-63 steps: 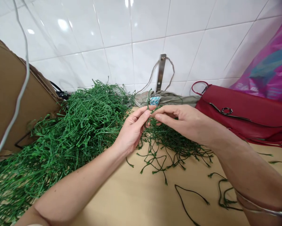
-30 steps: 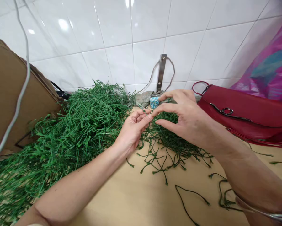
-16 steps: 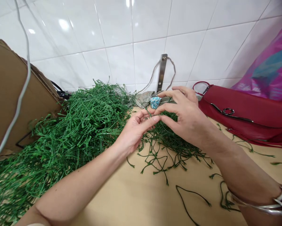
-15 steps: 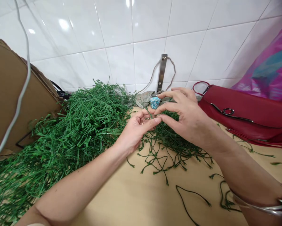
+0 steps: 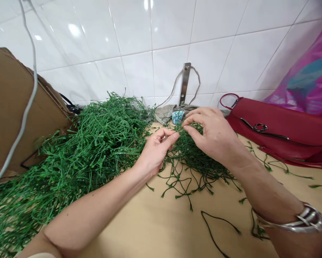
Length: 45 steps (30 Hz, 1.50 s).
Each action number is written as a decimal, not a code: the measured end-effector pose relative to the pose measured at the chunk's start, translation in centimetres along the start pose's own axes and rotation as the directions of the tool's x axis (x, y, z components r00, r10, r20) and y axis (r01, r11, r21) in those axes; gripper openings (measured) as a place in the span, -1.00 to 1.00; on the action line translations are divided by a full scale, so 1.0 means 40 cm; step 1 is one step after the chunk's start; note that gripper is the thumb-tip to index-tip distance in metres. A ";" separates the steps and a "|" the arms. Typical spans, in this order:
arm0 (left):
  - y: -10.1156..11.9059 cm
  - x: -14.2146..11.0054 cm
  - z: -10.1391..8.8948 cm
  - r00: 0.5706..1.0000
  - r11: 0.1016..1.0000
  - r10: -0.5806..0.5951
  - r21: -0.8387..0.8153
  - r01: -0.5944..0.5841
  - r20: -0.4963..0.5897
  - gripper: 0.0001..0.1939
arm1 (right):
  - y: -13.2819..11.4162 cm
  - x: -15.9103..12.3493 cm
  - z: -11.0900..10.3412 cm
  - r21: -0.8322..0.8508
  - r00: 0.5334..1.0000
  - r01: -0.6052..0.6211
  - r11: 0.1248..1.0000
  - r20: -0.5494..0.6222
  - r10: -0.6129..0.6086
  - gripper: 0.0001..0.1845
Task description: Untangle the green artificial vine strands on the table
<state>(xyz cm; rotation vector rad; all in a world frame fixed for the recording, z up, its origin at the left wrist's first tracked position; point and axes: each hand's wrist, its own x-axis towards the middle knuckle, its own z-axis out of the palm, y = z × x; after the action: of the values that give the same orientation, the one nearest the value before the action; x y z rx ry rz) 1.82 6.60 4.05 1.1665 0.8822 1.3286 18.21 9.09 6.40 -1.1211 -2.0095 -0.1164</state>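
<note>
Where the hands meet, wiry, knobbly green artificial vines

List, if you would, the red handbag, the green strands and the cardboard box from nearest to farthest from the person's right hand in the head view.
From the right hand:
1. Green strands: at its fingertips, on the table's middle.
2. Red handbag: to its right, by the wall.
3. Cardboard box: far left, across the table.
</note>
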 end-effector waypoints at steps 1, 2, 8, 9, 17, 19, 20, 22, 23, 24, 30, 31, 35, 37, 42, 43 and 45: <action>0.002 -0.003 0.001 1.000 1.000 -0.011 -0.020 0.011 -0.007 -0.81 | 0.007 0.001 0.000 -0.017 0.998 -0.060 0.998 -0.014 0.060 -0.83; 0.007 -0.007 0.002 1.000 0.999 -0.010 -0.038 0.010 -0.011 -0.81 | 0.020 0.003 -0.004 -0.043 0.988 -0.153 0.987 -0.037 0.152 -0.84; 0.049 -0.035 0.006 0.997 0.995 0.053 -0.086 -0.048 0.064 -0.78 | 0.111 0.002 -0.110 -0.034 0.779 -0.622 0.782 -0.120 0.615 -0.89; 0.049 -0.035 0.007 0.998 0.996 0.039 -0.080 -0.034 0.054 -0.78 | 0.110 0.002 -0.123 -0.025 0.790 -0.609 0.793 -0.104 0.604 -0.88; 0.020 -0.022 0.006 0.999 0.999 -0.039 -0.034 0.039 -0.013 -0.77 | 0.006 0.010 -0.086 0.286 0.948 -0.279 0.917 0.231 0.217 -0.71; 0.018 -0.022 0.006 0.999 0.999 -0.030 -0.032 0.029 -0.014 -0.78 | -0.009 0.009 -0.074 0.346 0.928 -0.303 0.888 0.321 0.192 -0.72; 0.017 -0.022 0.005 1.000 0.999 -0.023 -0.034 0.023 -0.014 -0.78 | -0.014 0.007 -0.069 0.349 0.921 -0.318 0.881 0.334 0.201 -0.74; 0.014 -0.021 0.004 1.000 0.999 -0.013 -0.035 0.013 -0.008 -0.78 | -0.022 0.005 -0.064 0.356 0.915 -0.346 0.868 0.333 0.228 -0.79; 0.012 -0.020 0.003 1.000 0.999 -0.012 -0.032 0.012 0.000 -0.76 | -0.026 0.004 -0.063 0.361 0.913 -0.354 0.863 0.332 0.236 -0.81; 0.011 -0.019 0.002 1.000 1.000 -0.015 -0.027 0.015 0.012 -0.74 | -0.031 0.004 -0.062 0.370 0.913 -0.359 0.857 0.332 0.239 -0.83; 0.013 -0.017 -0.004 0.994 1.000 -0.019 0.007 0.018 0.105 -0.68 | -0.060 0.009 -0.060 0.558 0.903 -0.428 0.711 0.286 0.320 -0.89; 0.014 -0.017 -0.004 0.994 1.000 -0.009 0.006 0.008 0.107 -0.68 | -0.062 0.010 -0.058 0.573 0.900 -0.436 0.694 0.281 0.333 -0.88; 0.015 -0.016 -0.004 0.997 1.000 -0.006 0.026 0.004 0.079 -0.68 | -0.054 0.006 -0.055 0.559 0.886 -0.462 0.689 0.320 0.334 -0.87; 0.014 -0.016 -0.003 0.997 0.999 -0.020 0.043 0.017 0.074 -0.68 | -0.040 0.002 -0.060 0.548 0.873 -0.478 0.687 0.382 0.303 -0.85; 0.006 -0.019 0.002 0.993 0.998 -0.050 0.042 0.046 0.105 -0.62 | -0.006 -0.001 -0.073 0.540 0.827 -0.533 0.651 0.496 0.265 -0.63; 0.002 -0.020 0.004 0.993 0.998 -0.058 0.041 0.054 0.105 -0.61 | -0.001 -0.001 -0.069 0.535 0.823 -0.542 0.648 0.494 0.281 -0.60; -0.003 -0.020 0.009 0.992 0.996 -0.086 0.031 0.083 0.088 -0.59 | 0.010 -0.002 -0.051 0.530 0.820 -0.555 0.641 0.478 0.314 -0.56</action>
<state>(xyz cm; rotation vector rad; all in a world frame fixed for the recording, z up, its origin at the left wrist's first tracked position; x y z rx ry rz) 2.10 5.77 3.92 1.1879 0.8780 1.1901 19.76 8.38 7.61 -1.1632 -1.7462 1.0465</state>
